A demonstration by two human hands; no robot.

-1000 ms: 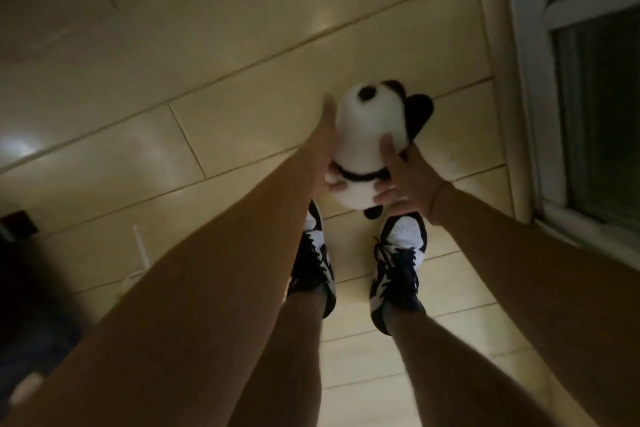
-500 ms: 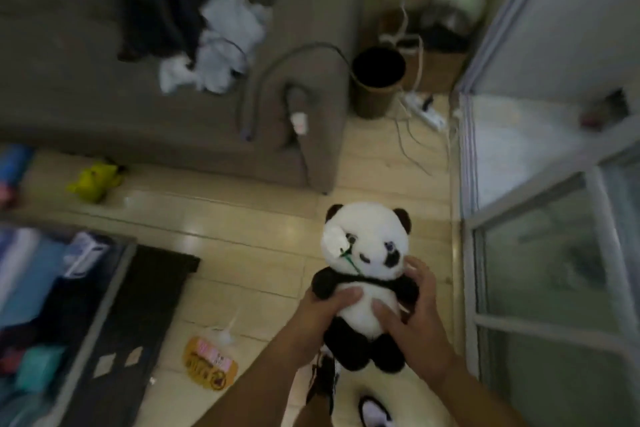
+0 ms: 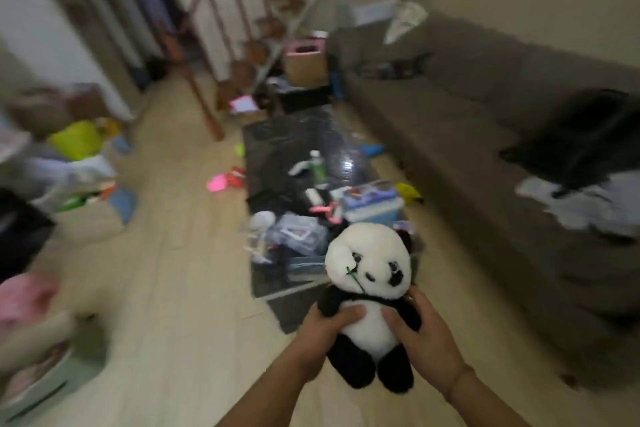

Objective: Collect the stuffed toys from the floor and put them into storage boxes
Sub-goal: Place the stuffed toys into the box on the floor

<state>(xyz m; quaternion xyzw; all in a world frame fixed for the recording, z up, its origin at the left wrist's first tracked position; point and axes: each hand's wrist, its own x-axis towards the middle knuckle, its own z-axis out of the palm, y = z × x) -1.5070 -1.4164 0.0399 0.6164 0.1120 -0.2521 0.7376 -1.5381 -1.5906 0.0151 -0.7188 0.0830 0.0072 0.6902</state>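
A black-and-white stuffed panda (image 3: 369,288) is held upright in front of me, facing the camera, with a green stem at its mouth. My left hand (image 3: 322,333) grips its body from the left, thumb across the white belly. My right hand (image 3: 424,336) grips it from the right, fingers round its arm and side. A yellow stuffed toy (image 3: 408,192) lies on the floor by the sofa. Pink toys (image 3: 218,183) lie on the floor further off. Boxes with mixed contents (image 3: 83,204) stand blurred at the left.
A grey sofa (image 3: 485,156) runs along the right with clothes on it. A low dark table (image 3: 298,146) cluttered with bottles and a blue box stands ahead. A wooden staircase (image 3: 242,45) and a cardboard box (image 3: 306,66) are at the back.
The view has swung from the floor by the window up and round to the whole room. The panda came up off the floor and stays held in both hands.
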